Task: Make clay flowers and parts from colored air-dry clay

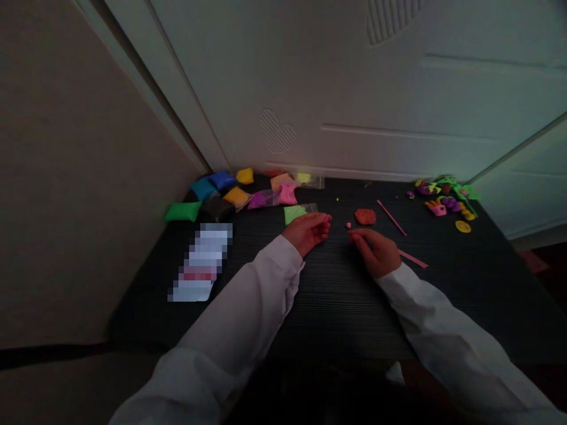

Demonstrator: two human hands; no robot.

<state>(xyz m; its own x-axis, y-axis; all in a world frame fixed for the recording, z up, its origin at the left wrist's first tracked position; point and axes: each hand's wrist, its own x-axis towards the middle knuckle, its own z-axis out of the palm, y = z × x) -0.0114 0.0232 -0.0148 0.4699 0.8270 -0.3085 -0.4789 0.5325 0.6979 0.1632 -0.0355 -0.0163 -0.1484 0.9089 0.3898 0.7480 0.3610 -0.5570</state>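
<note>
My left hand rests on the dark table, fingers curled together, beside a green clay bag. Whether it holds anything is hidden. My right hand lies just to its right, fingers pinched on a pink stick tool that pokes out behind it. A tiny pink clay bit sits between the hands. A flat red clay disc lies just beyond, and a second pink stick slants to its right.
Several coloured clay bags are piled at the back left by the white door. Finished clay shapes and a yellow disc stand at the back right. A blurred paper sheet lies at the left.
</note>
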